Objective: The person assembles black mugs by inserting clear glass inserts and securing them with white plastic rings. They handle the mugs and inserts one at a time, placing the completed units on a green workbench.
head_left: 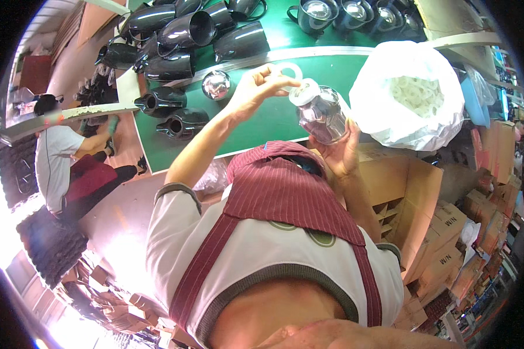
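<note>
At eleven o'clock, black jugs [172,36] lie on the green table [259,125]. Near twelve, our left hand [256,90] pinches a white ring [298,70] by a white collar [304,94]. That collar sits on the shiny silver flask [327,119], between one and two o'clock. Our right hand [339,152] grips it from its five o'clock side. A white bag [375,113] sits at two. We seem to be fitting rings; the next move probably calls for lining this one up gently.

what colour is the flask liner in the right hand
The flask liner in the right hand is mirror-like silver, seen in the head view.
</note>
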Motion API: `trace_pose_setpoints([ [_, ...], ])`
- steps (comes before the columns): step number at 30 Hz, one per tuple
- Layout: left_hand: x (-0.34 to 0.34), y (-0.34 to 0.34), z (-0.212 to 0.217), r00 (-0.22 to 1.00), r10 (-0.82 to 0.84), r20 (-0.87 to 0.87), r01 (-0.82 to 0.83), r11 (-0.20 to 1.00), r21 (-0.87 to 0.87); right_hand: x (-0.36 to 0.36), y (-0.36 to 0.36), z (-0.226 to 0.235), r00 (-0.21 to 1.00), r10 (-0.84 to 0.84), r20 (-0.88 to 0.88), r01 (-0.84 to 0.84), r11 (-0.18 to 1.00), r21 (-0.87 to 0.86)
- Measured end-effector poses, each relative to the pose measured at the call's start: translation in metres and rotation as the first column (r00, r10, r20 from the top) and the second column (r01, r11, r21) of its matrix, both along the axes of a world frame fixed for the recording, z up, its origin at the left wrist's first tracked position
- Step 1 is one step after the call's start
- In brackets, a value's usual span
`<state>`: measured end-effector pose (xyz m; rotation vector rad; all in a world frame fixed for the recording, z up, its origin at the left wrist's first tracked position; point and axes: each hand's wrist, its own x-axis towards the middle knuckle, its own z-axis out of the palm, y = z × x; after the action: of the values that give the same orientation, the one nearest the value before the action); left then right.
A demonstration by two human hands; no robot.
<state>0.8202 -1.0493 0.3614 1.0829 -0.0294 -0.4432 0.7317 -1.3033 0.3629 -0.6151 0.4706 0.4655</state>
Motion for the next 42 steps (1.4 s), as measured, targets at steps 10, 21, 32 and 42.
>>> trace_pose_setpoints([
  [10,0.128,0.160,-0.187,0.942,0.274,0.196,-0.255,0.200,0.946,0.131,-0.001,-0.088,0.987,0.128,0.097,-0.058,0.847,-0.529],
  [21,0.162,0.159,-0.237,0.903,0.429,0.032,-0.066,0.063,0.996,0.292,0.101,-0.222,0.967,0.253,-0.030,-0.186,0.620,-0.762],
  [32,0.093,0.054,0.001,0.490,0.020,0.871,-0.732,0.552,0.399,0.199,0.067,-0.136,0.897,0.432,0.095,-0.441,0.854,0.277],
  [42,0.035,0.049,0.096,0.508,0.025,0.861,-0.553,0.776,0.304,0.139,0.041,-0.123,0.882,0.215,0.419,-0.284,0.953,0.108],
])
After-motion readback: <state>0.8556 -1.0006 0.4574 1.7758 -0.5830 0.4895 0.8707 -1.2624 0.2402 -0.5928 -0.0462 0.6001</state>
